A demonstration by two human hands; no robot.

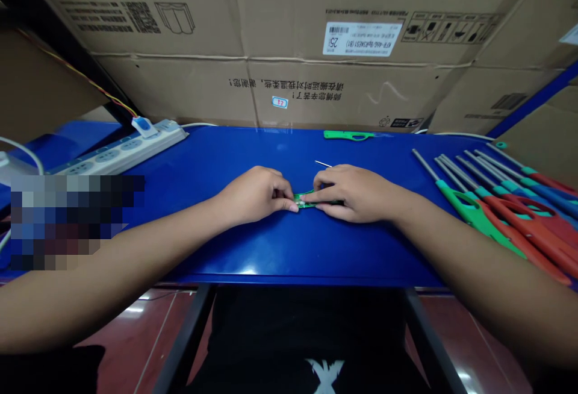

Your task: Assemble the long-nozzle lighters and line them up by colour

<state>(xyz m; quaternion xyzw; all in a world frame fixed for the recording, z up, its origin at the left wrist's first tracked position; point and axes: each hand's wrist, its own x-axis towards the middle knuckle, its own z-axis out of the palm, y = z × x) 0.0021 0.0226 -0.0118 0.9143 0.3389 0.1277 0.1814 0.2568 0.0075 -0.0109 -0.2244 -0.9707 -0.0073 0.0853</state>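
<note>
A green lighter casing [308,204], open with small parts inside, rests on the blue tabletop between my hands. My left hand [262,197] pinches its left end between thumb and fingers. Over its right part, my right hand [354,194] has bent fingers closed against the casing, covering much of it. A thin metal rod [323,164] sticks out behind the right hand's knuckles; its other end is hidden, so I cannot tell whether the hand touches it. Farther back lies another green lighter casing piece [345,135], flat near the cardboard.
Several long-nosed lighters [515,219] in green, red and blue lie at the right, metal tubes pointing away. A white power strip [121,152] with a plug stands at the left. Printed cardboard [180,87] walls off the back. The table [289,255] ends close before my body.
</note>
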